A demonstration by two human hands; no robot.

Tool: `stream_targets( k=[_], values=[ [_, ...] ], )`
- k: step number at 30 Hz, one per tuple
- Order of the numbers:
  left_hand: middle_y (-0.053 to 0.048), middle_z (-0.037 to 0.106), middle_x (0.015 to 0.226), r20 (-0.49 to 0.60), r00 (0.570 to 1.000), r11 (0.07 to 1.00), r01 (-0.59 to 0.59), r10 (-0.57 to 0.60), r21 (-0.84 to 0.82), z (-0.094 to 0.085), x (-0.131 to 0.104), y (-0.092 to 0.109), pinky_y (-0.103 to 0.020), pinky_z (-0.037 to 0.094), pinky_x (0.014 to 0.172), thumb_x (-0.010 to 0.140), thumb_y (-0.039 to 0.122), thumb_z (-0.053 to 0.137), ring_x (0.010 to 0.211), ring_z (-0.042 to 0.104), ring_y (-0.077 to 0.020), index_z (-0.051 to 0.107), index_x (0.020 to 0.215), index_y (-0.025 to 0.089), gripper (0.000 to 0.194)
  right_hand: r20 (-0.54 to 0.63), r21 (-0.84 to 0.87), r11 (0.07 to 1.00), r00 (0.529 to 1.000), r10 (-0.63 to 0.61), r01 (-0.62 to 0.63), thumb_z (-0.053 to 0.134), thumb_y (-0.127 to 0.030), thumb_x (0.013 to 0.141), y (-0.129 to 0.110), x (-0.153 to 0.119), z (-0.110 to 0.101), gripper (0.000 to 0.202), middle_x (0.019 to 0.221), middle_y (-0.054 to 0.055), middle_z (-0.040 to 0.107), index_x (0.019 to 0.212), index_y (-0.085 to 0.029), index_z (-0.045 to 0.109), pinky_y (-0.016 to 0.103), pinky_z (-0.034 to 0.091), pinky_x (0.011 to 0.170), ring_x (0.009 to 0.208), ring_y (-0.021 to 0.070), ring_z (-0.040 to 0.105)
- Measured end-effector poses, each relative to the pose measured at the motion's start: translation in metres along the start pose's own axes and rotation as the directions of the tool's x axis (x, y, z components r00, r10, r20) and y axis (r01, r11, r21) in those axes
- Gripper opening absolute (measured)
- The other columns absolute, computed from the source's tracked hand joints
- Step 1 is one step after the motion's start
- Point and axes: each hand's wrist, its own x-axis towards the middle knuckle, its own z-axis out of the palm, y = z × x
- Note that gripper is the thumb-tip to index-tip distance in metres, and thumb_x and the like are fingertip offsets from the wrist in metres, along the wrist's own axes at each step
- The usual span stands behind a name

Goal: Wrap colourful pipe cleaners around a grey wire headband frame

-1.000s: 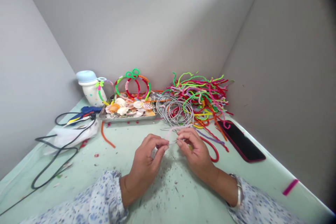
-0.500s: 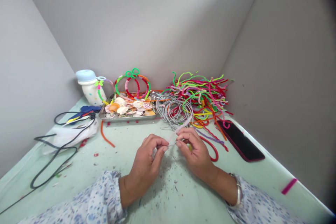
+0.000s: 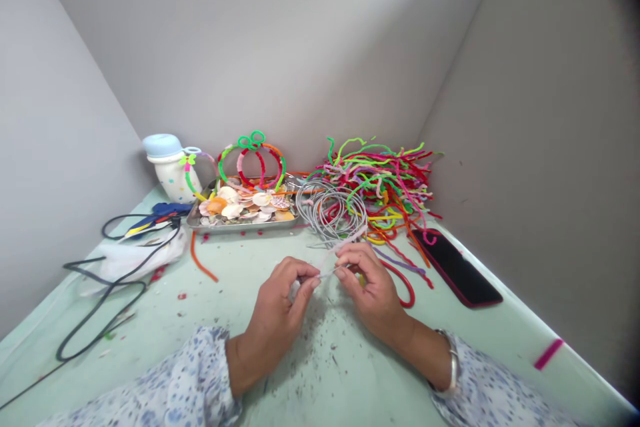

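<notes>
My left hand is closed in a pinch, thumb against forefinger, on one end of a thin grey wire. Facing it, my right hand pinches the other end, leaving a short span of wire between the fingertips. A pale, fuzzy pipe cleaner rises from this spot and slants up to the right, behind my right fingers; how it joins the wire is too small to tell. Just beyond lies a loose coil of grey wire. Both hands are above the table, and my fingers partly hide what they grip.
Behind are a metal tray of seashells, pipe-cleaner hoops and a heap of coloured pipe cleaners. A phone lies right; a white bottle, black cable and plastic bag are left. Scraps litter the green tabletop.
Very little differs. The whole view has shifted slightly, and both hands keep the same pinch on the wire.
</notes>
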Motion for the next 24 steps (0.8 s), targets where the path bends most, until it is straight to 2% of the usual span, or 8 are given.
stream_targets(
  k=[8, 17, 24],
  values=[
    [-0.002, 0.06, 0.085, 0.048, 0.998, 0.999, 0.031, -0.032, 0.024, -0.0024, 0.0, 0.0026, -0.03, 0.044, 0.075, 0.094, 0.022, 0.05, 0.081, 0.056, -0.0173, 0.059, 0.089, 0.02, 0.011, 0.005, -0.011, 1.0, 1.0, -0.005, 0.005, 0.057, -0.021, 0.091, -0.0005, -0.0004, -0.0007, 0.005, 0.102, 0.007, 0.056, 0.094, -0.024, 0.06, 0.034, 0.051, 0.079, 0.098, 0.0207, 0.057],
    [-0.003, 0.056, 0.082, 0.11, 0.994, 0.998, -0.004, -0.003, 0.061, -0.0019, -0.0014, 0.0026, -0.031, 0.042, 0.072, 0.097, 0.024, 0.042, 0.078, 0.053, -0.0184, 0.054, 0.087, 0.019, 0.016, 0.015, -0.021, 0.999, 0.999, -0.036, 0.036, 0.057, -0.02, 0.091, 0.0005, -0.0007, -0.0001, 0.006, 0.103, 0.007, 0.056, 0.094, -0.024, 0.06, 0.035, 0.051, 0.081, 0.098, 0.0213, 0.057],
    [-0.004, 0.057, 0.087, 0.118, 0.993, 1.0, 0.026, -0.024, -0.016, -0.0029, 0.0007, 0.0038, -0.032, 0.043, 0.076, 0.096, 0.025, 0.044, 0.083, 0.053, -0.0189, 0.055, 0.092, 0.019, 0.014, 0.001, -0.03, 0.999, 1.0, -0.023, 0.023, 0.057, -0.021, 0.091, -0.0007, -0.0014, -0.0008, 0.006, 0.102, 0.006, 0.056, 0.095, -0.024, 0.061, 0.035, 0.05, 0.082, 0.099, 0.0209, 0.057]
  ],
)
